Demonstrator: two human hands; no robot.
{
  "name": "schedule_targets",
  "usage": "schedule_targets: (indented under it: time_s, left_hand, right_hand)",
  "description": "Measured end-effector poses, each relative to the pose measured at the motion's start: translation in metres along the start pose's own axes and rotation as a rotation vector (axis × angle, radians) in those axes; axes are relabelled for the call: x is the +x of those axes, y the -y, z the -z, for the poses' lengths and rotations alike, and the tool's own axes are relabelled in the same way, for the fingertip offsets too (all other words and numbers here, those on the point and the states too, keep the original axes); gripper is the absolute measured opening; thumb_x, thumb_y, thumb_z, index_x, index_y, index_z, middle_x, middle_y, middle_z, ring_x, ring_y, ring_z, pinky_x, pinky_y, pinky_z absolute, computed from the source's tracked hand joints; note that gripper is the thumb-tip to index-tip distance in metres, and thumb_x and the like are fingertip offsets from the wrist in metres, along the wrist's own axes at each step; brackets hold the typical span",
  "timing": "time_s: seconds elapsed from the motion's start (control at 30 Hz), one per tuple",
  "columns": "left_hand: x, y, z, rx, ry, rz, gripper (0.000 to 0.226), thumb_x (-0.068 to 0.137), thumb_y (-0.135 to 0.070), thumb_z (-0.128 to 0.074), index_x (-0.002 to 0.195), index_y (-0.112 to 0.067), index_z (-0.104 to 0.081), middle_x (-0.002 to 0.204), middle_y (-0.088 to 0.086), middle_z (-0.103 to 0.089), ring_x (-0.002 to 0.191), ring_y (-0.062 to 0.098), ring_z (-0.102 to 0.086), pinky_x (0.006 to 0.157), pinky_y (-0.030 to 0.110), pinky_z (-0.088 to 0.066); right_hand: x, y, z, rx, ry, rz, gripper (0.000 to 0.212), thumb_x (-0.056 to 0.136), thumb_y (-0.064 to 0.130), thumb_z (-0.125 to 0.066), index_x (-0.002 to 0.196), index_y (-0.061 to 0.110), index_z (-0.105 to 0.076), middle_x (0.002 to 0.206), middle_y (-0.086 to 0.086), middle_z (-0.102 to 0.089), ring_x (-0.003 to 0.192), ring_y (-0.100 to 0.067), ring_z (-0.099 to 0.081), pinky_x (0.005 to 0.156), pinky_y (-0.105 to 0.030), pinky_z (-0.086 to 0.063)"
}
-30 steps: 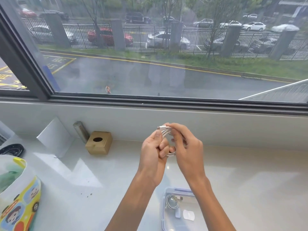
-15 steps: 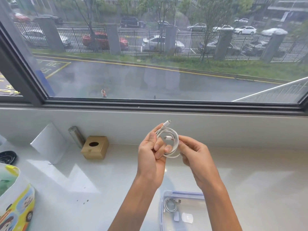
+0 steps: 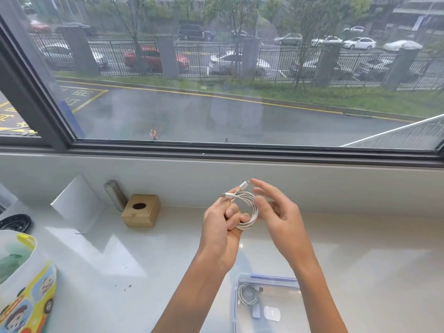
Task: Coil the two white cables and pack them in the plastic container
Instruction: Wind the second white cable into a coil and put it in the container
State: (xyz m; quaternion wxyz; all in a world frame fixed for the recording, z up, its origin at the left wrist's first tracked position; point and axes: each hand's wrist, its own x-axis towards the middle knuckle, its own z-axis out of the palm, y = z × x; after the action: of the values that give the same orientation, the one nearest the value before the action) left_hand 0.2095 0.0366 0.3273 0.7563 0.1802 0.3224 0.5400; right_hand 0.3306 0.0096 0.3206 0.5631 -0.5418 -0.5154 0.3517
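My left hand grips a coiled white cable above the white sill, fingers curled through the loop. Both plug ends stick out at the top of the coil. My right hand hovers just right of the coil with fingers spread and relaxed, its fingertip near the upper plug. Below, at the near edge, a clear plastic container with a blue rim stands open. Inside it lie a second coiled white cable and two small white pieces.
A small cardboard box with a round hole and a metal cylinder stand at the back wall. A white card leans there too. A colourful cartoon bag sits at the left edge, a black round item behind it.
My right hand has let go of the coil and opened its fingers beside it. The coil now hangs wider in my left hand, and both plugs show.
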Motion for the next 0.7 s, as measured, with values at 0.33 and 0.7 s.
schedule_targets:
  time_s: [0.33, 0.7]
  left_hand:
    - [-0.005, 0.006, 0.005, 0.219, 0.042, -0.057, 0.032, 0.104, -0.013, -0.035, 0.102, -0.001, -0.065, 0.060, -0.004, -0.021, 0.046, 0.008, -0.020, 0.054, 0.024, -0.035]
    - [-0.017, 0.000, 0.013, 0.283, 0.175, 0.111, 0.033, 0.101, -0.019, -0.044, 0.119, 0.000, -0.064, 0.060, -0.004, -0.019, 0.051, 0.012, -0.012, 0.057, 0.023, -0.037]
  right_hand:
    - [0.016, 0.002, -0.014, -0.610, -0.072, 0.454, 0.008, 0.091, 0.018, -0.068, 0.098, 0.022, -0.071, 0.127, 0.005, -0.063, 0.121, -0.018, -0.048, 0.092, -0.019, -0.042]
    - [0.032, 0.016, 0.000, -0.389, 0.229, 0.040, 0.012, 0.087, 0.030, -0.073, 0.076, 0.035, -0.074, 0.089, 0.007, -0.068, 0.080, -0.010, -0.065, 0.080, -0.038, -0.054]
